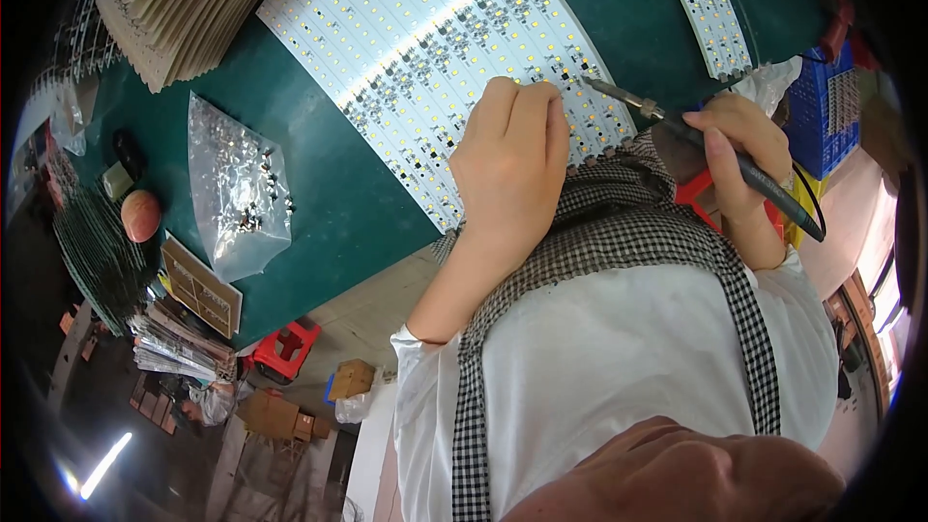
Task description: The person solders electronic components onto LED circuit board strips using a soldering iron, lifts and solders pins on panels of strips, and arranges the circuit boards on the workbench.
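Note:
A white LED circuit board panel [387, 48] with rows of small yellow chips and black parts lies on the green table. My left hand [512, 159] rests over its near part, fingers bent and closed together. Whatever the fingertips pinch is hidden beneath them. In my right hand [742, 140] is a soldering iron [773, 191], gripped by its dark handle like a pen. Its metal tip points left and sits at or just over the panel, right of my left hand; contact cannot be made out. The iron's black cord loops beside my right wrist.
Left of the panel, a clear plastic bag [237, 193] of small components lies on the green table [338, 203]. A stack of boards [184, 0] stands at the far left. Another LED strip board [704, 5] lies far right, near a blue crate [822, 101]. A red stool [287, 350] stands below.

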Demonstrator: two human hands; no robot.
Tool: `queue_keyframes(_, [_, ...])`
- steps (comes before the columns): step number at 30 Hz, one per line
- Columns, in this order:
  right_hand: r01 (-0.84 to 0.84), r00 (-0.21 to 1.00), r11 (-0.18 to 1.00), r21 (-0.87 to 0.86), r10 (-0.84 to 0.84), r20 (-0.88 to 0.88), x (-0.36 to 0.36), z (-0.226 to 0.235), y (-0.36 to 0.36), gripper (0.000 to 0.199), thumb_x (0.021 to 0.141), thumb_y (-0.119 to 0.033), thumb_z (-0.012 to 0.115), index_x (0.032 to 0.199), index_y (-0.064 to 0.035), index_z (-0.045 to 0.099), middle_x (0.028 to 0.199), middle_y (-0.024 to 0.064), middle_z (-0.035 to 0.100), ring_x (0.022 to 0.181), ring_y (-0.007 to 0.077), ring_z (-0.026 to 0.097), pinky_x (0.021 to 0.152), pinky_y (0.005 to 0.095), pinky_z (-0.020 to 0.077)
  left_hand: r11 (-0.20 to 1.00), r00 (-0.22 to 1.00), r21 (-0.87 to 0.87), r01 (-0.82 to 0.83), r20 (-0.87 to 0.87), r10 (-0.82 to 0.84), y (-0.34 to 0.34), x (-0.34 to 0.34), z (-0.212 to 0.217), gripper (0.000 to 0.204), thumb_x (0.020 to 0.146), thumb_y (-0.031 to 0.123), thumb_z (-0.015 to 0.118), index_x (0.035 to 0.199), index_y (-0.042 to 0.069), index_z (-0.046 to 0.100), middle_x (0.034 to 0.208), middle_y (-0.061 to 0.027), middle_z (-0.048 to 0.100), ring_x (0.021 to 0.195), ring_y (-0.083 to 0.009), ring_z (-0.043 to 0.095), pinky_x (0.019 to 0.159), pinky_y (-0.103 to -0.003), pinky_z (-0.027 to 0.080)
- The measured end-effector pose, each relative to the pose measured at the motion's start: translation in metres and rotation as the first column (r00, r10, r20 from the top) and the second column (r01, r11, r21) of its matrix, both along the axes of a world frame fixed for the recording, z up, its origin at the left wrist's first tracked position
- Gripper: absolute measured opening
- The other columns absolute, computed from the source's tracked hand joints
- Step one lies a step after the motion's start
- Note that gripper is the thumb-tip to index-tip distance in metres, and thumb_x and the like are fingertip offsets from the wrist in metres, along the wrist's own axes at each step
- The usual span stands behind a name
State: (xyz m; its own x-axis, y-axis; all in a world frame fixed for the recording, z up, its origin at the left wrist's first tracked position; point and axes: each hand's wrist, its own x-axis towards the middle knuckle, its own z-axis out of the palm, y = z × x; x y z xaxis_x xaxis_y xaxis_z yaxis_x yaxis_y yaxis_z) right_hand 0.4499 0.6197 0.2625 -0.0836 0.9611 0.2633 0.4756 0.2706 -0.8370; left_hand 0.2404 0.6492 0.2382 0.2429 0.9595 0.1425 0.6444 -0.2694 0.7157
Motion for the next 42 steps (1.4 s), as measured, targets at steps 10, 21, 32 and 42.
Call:
queue_keyframes(10, [-0.047,0.999,0.999,0.0,0.047,0.014,-0.001,-0.001,0.002,0.012,0.071,0.001,0.058,0.081,0.0035,0.063,0.062,0.0106,0.057,0.053,0.0191,0.054,0.049,0.0262,0.0405,0.999,1.0,-0.041,0.001,-0.03,-0.002,0.002,0.007,0.001,0.009,0.073,-0.001,0.063,0.08,0.003,0.059,0.069,-0.0069,0.049,0.058,-0.0184,0.053,0.05,-0.029,0.041])
queue_keyframes(21, [-0.113,0.992,0.991,0.066,0.109,0.06,-0.002,0.003,-0.001,0.014,0.067,0.003,0.056,0.079,0.0048,0.062,0.063,0.0124,0.057,0.052,0.0213,0.055,0.046,0.0286,0.0422,0.996,0.992,0.041,-0.077,-0.102,0.081,-0.004,-0.007,0.005,0.011,0.069,0.004,0.064,0.079,0.006,0.059,0.069,-0.0044,0.045,0.057,-0.0192,0.05,0.047,-0.031,0.04])
queue_keyframes(32, [-0.128,0.991,0.989,0.069,0.125,0.045,-0.012,-0.002,0.005,0.013,0.067,0.001,0.059,0.079,0.0042,0.063,0.062,0.011,0.057,0.051,0.0202,0.055,0.045,0.0271,0.0416,0.999,0.997,-0.025,-0.032,-0.066,0.03,-0.004,-0.006,-0.001,0.01,0.072,0.005,0.064,0.081,0.006,0.059,0.072,-0.005,0.046,0.059,-0.0203,0.052,0.048,-0.031,0.04])
queue_keyframes(42, [-0.169,0.978,0.974,0.148,0.147,0.15,-0.017,0.001,0.005,0.016,0.065,0.001,0.06,0.08,0.0036,0.064,0.062,0.0112,0.058,0.051,0.02,0.055,0.045,0.0267,0.0425,0.999,0.999,-0.038,-0.026,-0.035,0.024,-0.004,-0.005,-0.002,0.01,0.073,0.002,0.062,0.081,0.006,0.058,0.074,-0.0062,0.047,0.058,-0.022,0.052,0.049,-0.033,0.042])
